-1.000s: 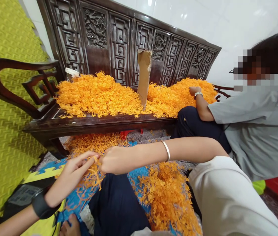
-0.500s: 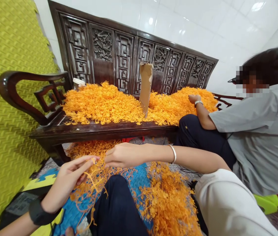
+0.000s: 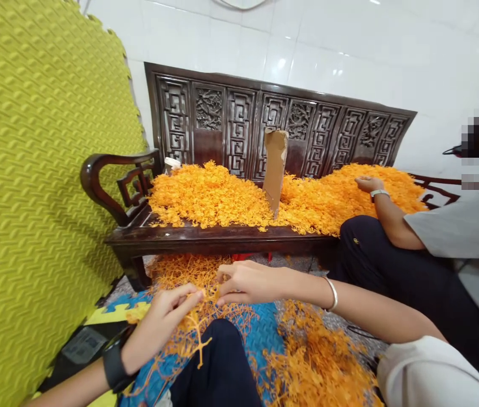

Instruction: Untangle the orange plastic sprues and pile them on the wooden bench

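Note:
My left hand [image 3: 167, 311] pinches an orange, thin-branched plastic-looking piece [image 3: 198, 333] between thumb and fingertips. Its bare branches hang below the fingers, over my dark trouser leg. Just to the right, my right hand [image 3: 250, 282] has its fingers curled in towards the left fingertips. A bit of orange shows by the right fingertips, but what they grip is too small to tell. Under and behind both hands lies a heap of bare orange branched strands [image 3: 180, 274] on the floor. Another orange heap [image 3: 319, 362], with fuller flower-like tips, lies to the right of my knee.
A dark carved wooden bench [image 3: 222, 242] bears large orange heaps [image 3: 214, 195], parted by an upright cardboard piece [image 3: 275, 169]. At right sits a co-worker in a grey shirt [image 3: 447, 232], one hand at the heap. Yellow foam matting [image 3: 52, 169] stands at left; blue matting [image 3: 267, 328] covers floor.
The view has swung left and up, so the bench and hands appear lower and farther right. Both hands stay close together, the left still holding a branched piece.

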Available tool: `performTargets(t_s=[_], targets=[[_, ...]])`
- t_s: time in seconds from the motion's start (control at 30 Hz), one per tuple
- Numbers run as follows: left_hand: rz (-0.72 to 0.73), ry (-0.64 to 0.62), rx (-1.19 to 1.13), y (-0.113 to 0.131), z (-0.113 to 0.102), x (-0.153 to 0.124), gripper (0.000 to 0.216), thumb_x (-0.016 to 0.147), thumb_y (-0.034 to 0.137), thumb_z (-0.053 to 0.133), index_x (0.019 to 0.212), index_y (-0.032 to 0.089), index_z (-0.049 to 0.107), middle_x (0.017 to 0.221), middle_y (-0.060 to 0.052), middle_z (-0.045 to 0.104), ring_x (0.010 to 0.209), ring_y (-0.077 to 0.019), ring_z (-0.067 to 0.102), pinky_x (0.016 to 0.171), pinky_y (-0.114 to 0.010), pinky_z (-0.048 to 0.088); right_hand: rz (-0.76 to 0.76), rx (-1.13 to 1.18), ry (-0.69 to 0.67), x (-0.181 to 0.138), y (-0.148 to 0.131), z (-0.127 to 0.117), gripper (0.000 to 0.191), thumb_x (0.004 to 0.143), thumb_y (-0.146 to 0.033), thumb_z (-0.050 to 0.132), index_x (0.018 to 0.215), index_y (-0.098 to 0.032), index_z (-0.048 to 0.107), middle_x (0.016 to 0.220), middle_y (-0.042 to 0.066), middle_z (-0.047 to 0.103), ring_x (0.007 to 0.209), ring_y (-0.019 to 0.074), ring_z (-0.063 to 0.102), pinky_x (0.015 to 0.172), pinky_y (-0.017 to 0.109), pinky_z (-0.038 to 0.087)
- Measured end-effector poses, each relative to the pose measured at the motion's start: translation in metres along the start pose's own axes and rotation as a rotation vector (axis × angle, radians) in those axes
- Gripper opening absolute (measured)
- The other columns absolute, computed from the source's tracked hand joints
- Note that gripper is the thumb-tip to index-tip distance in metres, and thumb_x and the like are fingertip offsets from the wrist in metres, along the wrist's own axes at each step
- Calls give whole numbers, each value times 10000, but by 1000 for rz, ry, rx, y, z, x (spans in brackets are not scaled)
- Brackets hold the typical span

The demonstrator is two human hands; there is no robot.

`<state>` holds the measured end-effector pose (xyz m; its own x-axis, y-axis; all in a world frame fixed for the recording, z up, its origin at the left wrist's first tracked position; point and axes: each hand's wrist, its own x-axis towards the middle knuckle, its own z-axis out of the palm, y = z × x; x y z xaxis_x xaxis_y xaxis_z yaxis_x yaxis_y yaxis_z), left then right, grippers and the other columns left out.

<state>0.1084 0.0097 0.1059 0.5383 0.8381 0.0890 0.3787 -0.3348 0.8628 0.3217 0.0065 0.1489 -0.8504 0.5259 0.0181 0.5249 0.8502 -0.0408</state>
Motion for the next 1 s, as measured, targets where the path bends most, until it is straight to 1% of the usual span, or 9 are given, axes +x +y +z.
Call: performTargets(t_s=[0.1, 0.2, 0.3, 0.43, 0.6, 0.73, 0.83, 0.93, 1.0], targets=[[0, 7, 31, 1, 5, 2, 383, 826, 465, 410, 578, 173, 398, 555, 52, 281, 531, -104, 298, 504, -222, 237, 7, -149, 17, 1, -11, 11, 370, 909, -391, 371, 804, -162, 642, 893, 72, 539, 699, 126, 522, 673, 267, 390], [-6, 33, 29, -4, 9, 5, 380, 837, 456, 389, 579, 181, 345, 564, 55, 245, 532, -103, 269, 503, -229, 213, -23, -231, 1, 3, -27, 20, 345, 907, -367, 374, 780, -171, 628, 803, 70, 546, 706, 158, 520, 660, 291, 382], [-1, 13, 46, -9, 11, 5, 382, 846, 448, 381, 576, 179, 349, 556, 55, 253, 535, -105, 268, 506, -233, 205, -32, -275, 6, 3, -37, 25, 262, 900, -300, 389, 833, -168, 606, 778, 75, 556, 709, 173, 521, 640, 295, 372], [39, -57, 55, -11, 13, 5, 388, 864, 434, 360, 584, 168, 386, 562, 51, 282, 544, -103, 286, 515, -236, 207, 8, -294, 30, 2, -37, 28, 129, 867, -177, 428, 879, -156, 555, 792, 73, 572, 712, 172, 523, 644, 288, 373], [58, -80, 186, -7, 11, 4, 429, 873, 414, 364, 537, 153, 419, 536, 50, 291, 533, -101, 301, 523, -240, 205, 0, -282, 38, 1, -31, 31, 118, 866, -140, 413, 896, -131, 527, 816, 78, 580, 715, 160, 511, 654, 284, 363], [143, -20, 487, 2, 6, 1, 407, 881, 370, 373, 584, 150, 543, 633, 4, 475, 681, -155, 439, 635, -263, 271, -9, -203, 41, -1, -32, 25, 211, 918, -196, 344, 867, -123, 535, 800, 67, 585, 696, 141, 501, 692, 276, 368], [244, -81, 689, 10, 3, -2, 415, 903, 327, 331, 607, 162, 570, 626, -2, 527, 678, -160, 456, 745, -325, 271, -30, -104, 38, -4, -30, 14, 272, 942, -247, 312, 866, -121, 541, 777, 51, 586, 686, 126, 497, 716, 259, 374], [273, -222, 646, 14, 1, -4, 433, 915, 301, 294, 587, 157, 536, 536, 18, 496, 558, -126, 438, 699, -295, 297, -84, 17, 25, -7, -28, 2, 247, 942, -249, 335, 860, -129, 534, 757, 20, 574, 676, 102, 490, 702, 221, 375], [249, -234, 557, 14, -1, -4, 416, 905, 313, 319, 585, 156, 534, 560, 6, 495, 563, -131, 460, 616, -262, 306, -119, 56, 30, -8, -29, -7, 236, 942, -243, 339, 860, -135, 531, 763, 9, 567, 681, 93, 486, 695, 204, 372]])
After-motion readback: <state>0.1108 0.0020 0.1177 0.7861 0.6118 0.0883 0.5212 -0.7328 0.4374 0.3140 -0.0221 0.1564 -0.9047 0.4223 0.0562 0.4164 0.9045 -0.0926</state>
